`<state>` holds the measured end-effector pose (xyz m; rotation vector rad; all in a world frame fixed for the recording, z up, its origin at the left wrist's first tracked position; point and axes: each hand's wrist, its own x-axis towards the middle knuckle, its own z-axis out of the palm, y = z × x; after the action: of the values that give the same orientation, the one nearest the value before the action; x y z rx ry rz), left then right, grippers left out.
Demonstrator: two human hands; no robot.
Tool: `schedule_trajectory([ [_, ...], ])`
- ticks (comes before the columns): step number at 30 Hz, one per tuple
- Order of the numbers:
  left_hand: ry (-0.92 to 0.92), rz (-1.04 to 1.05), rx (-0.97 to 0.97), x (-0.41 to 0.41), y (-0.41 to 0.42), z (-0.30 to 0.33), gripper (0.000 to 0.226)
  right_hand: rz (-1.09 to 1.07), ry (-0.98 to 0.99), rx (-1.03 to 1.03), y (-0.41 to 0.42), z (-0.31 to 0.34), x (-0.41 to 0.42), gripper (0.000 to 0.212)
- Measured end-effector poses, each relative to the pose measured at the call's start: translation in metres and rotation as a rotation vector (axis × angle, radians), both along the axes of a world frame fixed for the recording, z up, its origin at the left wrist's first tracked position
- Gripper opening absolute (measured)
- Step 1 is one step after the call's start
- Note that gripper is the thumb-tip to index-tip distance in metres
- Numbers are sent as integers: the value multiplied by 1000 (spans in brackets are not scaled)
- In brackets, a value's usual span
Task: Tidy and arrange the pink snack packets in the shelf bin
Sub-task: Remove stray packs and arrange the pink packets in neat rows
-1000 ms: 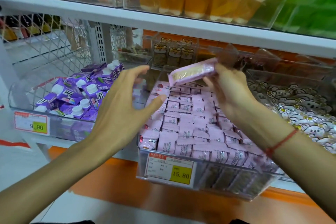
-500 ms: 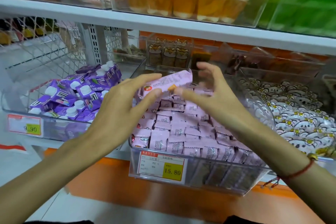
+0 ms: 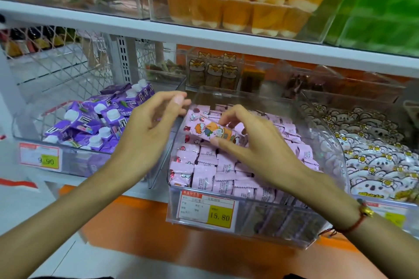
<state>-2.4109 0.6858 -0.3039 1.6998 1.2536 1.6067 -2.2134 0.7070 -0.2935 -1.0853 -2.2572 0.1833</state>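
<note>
Pink packet (image 3: 214, 130), printed face up, now sits low over the left rear of the clear bin (image 3: 260, 229); a second ago it was raised above the stock. Right hand (image 3: 254, 142) pinches it between thumb and fingertips. Left hand (image 3: 147, 133) has let go, fingers loosely curled, holding nothing, hovering at the bin's left wall. Placement looks close. Packets below (image 3: 217, 176): glossy crimped film, pillow-shaped, packed upright in rows. Bin: rigid acrylic.
</note>
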Motion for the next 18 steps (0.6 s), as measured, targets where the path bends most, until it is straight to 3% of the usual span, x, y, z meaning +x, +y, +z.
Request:
schedule_trajectory([
  [2, 50, 52, -57, -4, 2, -6, 23, -4, 59, 27, 5, 3, 3, 33],
  [6, 166, 32, -199, 0, -1, -22, 43, -88, 118, 108, 33, 15, 5, 42],
  [12, 148, 21, -209, 4, -2, -24, 18, -198, 386, -186, 98, 17, -23, 44],
  [15, 104, 1, -212, 1, 0, -21, 23, -220, 544, -310, 126, 12, -42, 46],
  [18, 103, 1, -205, 1, -1, -19, 42, -296, 360, -352, 150, 1, -52, 37],
])
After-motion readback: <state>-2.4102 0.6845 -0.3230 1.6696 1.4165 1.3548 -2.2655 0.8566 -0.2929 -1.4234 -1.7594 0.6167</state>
